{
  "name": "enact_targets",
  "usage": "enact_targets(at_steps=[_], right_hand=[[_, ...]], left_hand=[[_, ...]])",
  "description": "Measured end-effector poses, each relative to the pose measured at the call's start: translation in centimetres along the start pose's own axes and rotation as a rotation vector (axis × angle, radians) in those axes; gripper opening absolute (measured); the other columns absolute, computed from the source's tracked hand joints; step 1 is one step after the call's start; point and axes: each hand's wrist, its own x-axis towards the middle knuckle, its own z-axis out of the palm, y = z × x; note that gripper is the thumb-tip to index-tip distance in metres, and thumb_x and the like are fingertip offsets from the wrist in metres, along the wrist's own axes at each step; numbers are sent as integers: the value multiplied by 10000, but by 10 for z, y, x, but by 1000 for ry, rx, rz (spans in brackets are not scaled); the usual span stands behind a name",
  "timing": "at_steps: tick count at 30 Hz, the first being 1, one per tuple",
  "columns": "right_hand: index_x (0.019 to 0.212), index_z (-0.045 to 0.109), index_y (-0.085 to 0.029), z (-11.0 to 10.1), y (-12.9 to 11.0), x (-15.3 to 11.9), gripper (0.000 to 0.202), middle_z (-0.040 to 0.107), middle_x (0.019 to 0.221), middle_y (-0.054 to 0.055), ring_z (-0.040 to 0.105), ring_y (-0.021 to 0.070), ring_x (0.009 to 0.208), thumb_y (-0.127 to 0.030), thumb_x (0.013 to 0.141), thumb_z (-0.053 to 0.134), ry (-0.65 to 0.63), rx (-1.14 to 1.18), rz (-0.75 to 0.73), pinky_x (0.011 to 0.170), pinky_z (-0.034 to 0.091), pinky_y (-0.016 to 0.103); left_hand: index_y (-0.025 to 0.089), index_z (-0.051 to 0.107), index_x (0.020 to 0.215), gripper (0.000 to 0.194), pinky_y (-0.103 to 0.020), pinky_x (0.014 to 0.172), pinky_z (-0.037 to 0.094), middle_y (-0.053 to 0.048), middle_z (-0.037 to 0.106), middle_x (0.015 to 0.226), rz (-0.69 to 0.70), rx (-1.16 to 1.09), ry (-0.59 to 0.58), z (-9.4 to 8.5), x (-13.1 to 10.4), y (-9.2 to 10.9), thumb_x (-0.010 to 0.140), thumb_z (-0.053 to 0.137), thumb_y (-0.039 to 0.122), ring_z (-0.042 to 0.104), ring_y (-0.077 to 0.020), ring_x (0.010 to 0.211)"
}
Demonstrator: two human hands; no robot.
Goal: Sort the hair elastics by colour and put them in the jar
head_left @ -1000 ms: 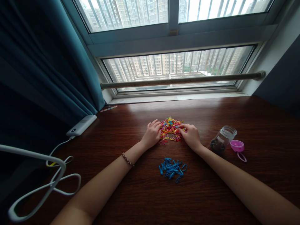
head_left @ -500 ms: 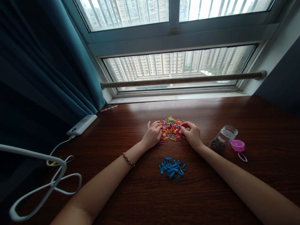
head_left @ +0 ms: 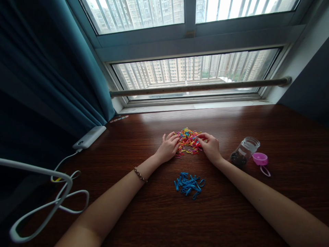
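Observation:
A loose pile of small multicoloured elastic bands (head_left: pixel 189 139), mostly red, yellow and pink with some blue, lies on the brown table. My left hand (head_left: pixel 167 148) rests at the pile's left edge, fingers apart and their tips touching the bands. On the opposite side, my right hand (head_left: pixel 211 147) has its thumb and forefinger brought together at the pile's right edge. What sits between those fingertips is too small to make out. Nearer to me, between my forearms, is a separate heap of blue elastic bands (head_left: pixel 189 185).
Right of my right hand, a clear jar (head_left: pixel 245 151) with dark contents leans over, and a pink lid with a loop (head_left: pixel 260 159) lies beside it. A white power bank (head_left: pixel 89 137) with a white cable (head_left: pixel 74 195) is at left, by the blue curtain (head_left: pixel 84 85). A window stands behind.
My left hand has shifted slightly to the right, its fingertips further over the bands. My right hand stays almost in place at the pile. The blue heap looks unchanged.

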Motion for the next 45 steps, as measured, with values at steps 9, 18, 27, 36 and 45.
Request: enact_targets(at_steps=[9,18,27,36,45], right_hand=[[801,648,-175,-1,-6,-1,238,659,767,50,550,150,608,-364,751,512,-8,97,-7,584,420,259],[784,625,-155,-3,-31,-14,210,619,698,36,508,127,569,-327,785,505,-103,283,-33,557,408,244],[677,615,-157,-15,-63,-38,135,555,653,11,486,112,610,-204,751,512,-570,437,-311,564,393,217],[664,646,-141,-10,-51,-38,283,449,461,-41,327,57,430,-348,788,499,-792,356,-372,404,251,181],[567,614,-143,-9,-49,-32,360,497,458,-20,364,63,434,-362,811,467,-622,297,-316,439,274,193]], left_hand=[[231,573,1092,287,-522,1014,195,-62,568,1156,37,-49,49,-5,-1,2,877,393,293,365,-240,1205],[184,614,962,219,-413,995,316,-68,608,1061,79,-140,165,-5,2,-3,859,426,224,478,-204,1102],[187,583,751,51,-263,679,473,2,635,736,-183,-374,290,-8,2,-11,747,577,237,600,-146,700],[186,617,867,208,-265,653,497,-14,651,764,-227,-542,310,-5,4,-15,712,632,324,612,-146,683],[190,601,1056,290,-255,666,510,-31,651,842,-208,-565,273,0,4,-20,774,546,234,606,-137,722]])
